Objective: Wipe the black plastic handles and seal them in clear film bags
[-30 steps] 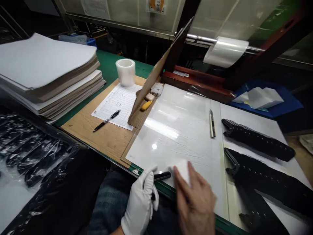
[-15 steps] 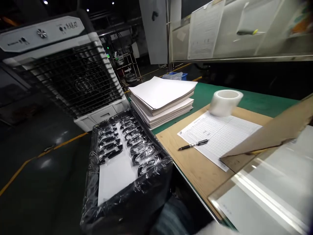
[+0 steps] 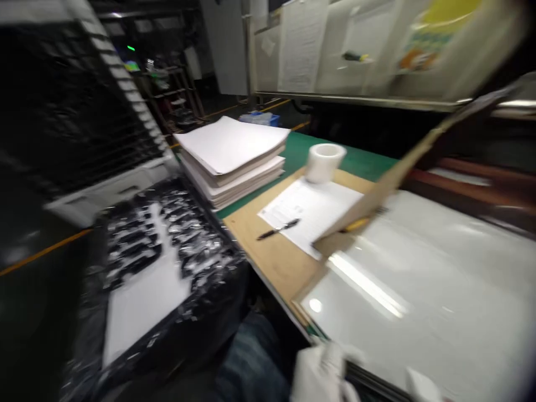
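At the bottom edge, close to the near side of the worktable, my left hand [image 3: 320,375] shows in a white glove, blurred by motion. Its fingers look curled, but what they hold is not clear. A dark shiny bar [image 3: 372,384] runs from beside this hand toward the lower right. Past the bar, a white-covered fingertip [image 3: 422,386] of what seems to be my right hand peeks in; the rest is cut off. A glossy pale sheet [image 3: 402,301] covers the table just beyond both hands.
Left stands a black plastic-lined box [image 3: 234,279] with rows of wrapped black handles [image 3: 134,251] on white sheeting. A paper stack [image 3: 234,145], tape roll [image 3: 324,163], form [image 3: 326,206], pen [image 3: 278,229] and raised cardboard flap [image 3: 389,173] are on the table. An air cooler [image 3: 62,111] is behind.
The view has swung right, so the box, paper stack and tape roll sit further left. More of the glossy sheet shows. The white-gloved hand and dark bar now show at the bottom.
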Available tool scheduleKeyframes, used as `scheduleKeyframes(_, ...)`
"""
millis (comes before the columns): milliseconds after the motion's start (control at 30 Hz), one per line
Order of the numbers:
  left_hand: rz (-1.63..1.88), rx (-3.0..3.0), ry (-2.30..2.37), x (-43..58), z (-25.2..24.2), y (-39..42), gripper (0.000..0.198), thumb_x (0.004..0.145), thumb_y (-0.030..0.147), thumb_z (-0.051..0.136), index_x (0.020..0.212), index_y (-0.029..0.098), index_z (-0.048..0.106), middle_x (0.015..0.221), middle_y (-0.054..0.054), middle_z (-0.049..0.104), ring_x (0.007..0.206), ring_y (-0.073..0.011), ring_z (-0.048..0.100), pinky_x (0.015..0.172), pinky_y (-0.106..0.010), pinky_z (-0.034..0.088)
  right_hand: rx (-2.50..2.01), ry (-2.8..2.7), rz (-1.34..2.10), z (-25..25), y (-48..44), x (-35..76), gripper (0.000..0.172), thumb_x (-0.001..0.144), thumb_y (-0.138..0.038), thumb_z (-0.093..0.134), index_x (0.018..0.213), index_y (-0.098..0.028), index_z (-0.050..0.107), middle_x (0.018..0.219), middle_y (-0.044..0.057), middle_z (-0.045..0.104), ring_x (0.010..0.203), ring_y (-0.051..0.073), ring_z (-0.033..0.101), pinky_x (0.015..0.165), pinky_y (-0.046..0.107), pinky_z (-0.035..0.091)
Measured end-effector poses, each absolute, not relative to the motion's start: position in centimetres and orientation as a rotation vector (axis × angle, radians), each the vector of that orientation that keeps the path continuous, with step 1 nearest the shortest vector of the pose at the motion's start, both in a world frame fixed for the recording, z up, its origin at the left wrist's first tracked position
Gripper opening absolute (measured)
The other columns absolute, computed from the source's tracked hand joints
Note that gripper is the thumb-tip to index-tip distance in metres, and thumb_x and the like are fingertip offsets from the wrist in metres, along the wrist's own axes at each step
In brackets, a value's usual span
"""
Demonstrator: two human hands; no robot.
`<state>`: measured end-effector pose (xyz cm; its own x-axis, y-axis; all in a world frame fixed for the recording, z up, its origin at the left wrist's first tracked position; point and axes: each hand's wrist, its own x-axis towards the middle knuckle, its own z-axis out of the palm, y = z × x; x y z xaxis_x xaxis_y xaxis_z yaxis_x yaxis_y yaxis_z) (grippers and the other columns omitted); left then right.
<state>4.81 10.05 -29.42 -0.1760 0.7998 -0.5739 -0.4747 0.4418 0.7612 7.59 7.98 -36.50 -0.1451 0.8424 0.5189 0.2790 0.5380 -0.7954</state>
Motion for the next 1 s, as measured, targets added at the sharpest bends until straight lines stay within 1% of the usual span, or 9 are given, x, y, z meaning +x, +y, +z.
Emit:
scheduleKeyframes(133,1.109,0.1,1.171,6.2,-29.7,10.2,0.046,0.079,0.062,0.069,0.092,0.018,0.073,0.054,-0.001,0.061,0.044,-0.0141,0.058,0.042,-0.021,0.045,-1.193,-1.844,0.24,-35.4,12.2,18.6,0.044,0.101,-0.028,0.048,0.144,-0.037,0.051,0.137,0.008,0.06,0.113,0.03,0.065,0.081,0.043,0.061)
scheduleKeyframes(267,1.061,0.13,1.085,6.0,-29.7,10.0,0.037,0.074,0.05,0.079,0.095,0.02,0.074,0.075,-0.008,0.074,0.073,-0.0235,0.072,0.058,-0.027,0.059,-1.171,-2.224,0.0,-32.5,12.4,23.5,0.06,0.091,-0.01,0.058,0.143,-0.039,0.052,0.147,0.009,0.052,0.119,0.033,0.061,0.084,0.047,0.058)
scheduleKeyframes(333,1.037,0.122,1.092,6.2,-29.6,9.7,0.033,0.079,0.047,0.076,0.097,0.02,0.073,0.084,-0.009,0.076,0.079,-0.0225,0.072,0.063,-0.029,0.061,-1.158,-2.302,0.052,-31.5,12.4,23.8,0.06,0.091,-0.01,0.057,0.144,-0.037,0.051,0.147,0.009,0.053,0.118,0.031,0.059,0.083,0.045,0.058)
scheduleKeyframes(400,0.996,0.098,1.119,6.8,-29.6,9.5,0.031,0.086,0.048,0.069,0.099,0.019,0.071,0.081,-0.007,0.075,0.07,-0.0185,0.071,0.06,-0.027,0.06,-1.194,-2.269,0.157,-30.9,12.3,23.7,0.056,0.094,-0.01,0.054,0.146,-0.031,0.049,0.147,0.011,0.052,0.118,0.029,0.057,0.081,0.042,0.058)
scheduleKeyframes(467,0.946,0.075,1.158,7.4,-29.8,9.6,0.036,0.089,0.051,0.063,0.098,0.017,0.07,0.06,-0.002,0.068,0.051,-0.0153,0.065,0.047,-0.023,0.053,-1.155,-2.266,0.231,-30.5,12.4,23.5,0.054,0.095,-0.008,0.05,0.145,-0.028,0.05,0.148,0.011,0.05,0.12,0.029,0.054,0.082,0.043,0.056)
scheduleKeyframes(567,0.82,0.077,1.145,7.3,-30.3,9.6,0.044,0.089,0.055,0.059,0.096,0.014,0.07,0.032,0.007,0.043,0.025,-0.0108,0.041,0.029,-0.017,0.034,-1.14,-2.296,0.297,-30.0,12.4,23.6,0.051,0.096,-0.008,0.049,0.143,-0.027,0.053,0.148,0.01,0.05,0.122,0.028,0.051,0.085,0.044,0.055)
scheduleKeyframes(667,0.74,0.118,1.081,6.1,-30.9,9.2,0.04,0.087,0.051,0.065,0.102,0.015,0.068,0.029,0.011,0.034,0.02,-0.0084,0.029,0.025,-0.016,0.027,-1.214,-2.258,0.349,-29.7,12.5,23.7,0.049,0.096,-0.011,0.051,0.143,-0.027,0.052,0.149,0.009,0.049,0.122,0.028,0.049,0.087,0.044,0.054)
scheduleKeyframes(900,0.731,0.249,1.134,4.9,-32.3,8.2,0.045,0.081,0.037,0.075,0.12,0.019,0.065,0.038,0.008,0.049,0.031,-0.012,0.05,0.031,-0.017,0.042,-1.247,-2.242,0.47,-28.9,12.8,23.9,0.046,0.097,-0.013,0.051,0.141,-0.03,0.054,0.148,0.006,0.051,0.121,0.026,0.05,0.088,0.043,0.055)
scheduleKeyframes(1000,0.823,0.439,1.344,4.7,-32.7,8.0,0.047,0.072,0.036,0.081,0.115,0.02,0.071,0.067,-0.004,0.074,0.063,-0.0224,0.073,0.044,-0.022,0.057,-1.188,-2.257,0.492,-28.6,12.7,24.0,0.046,0.097,-0.013,0.05,0.14,-0.031,0.054,0.151,0.005,0.049,0.123,0.025,0.05,0.093,0.044,0.054)
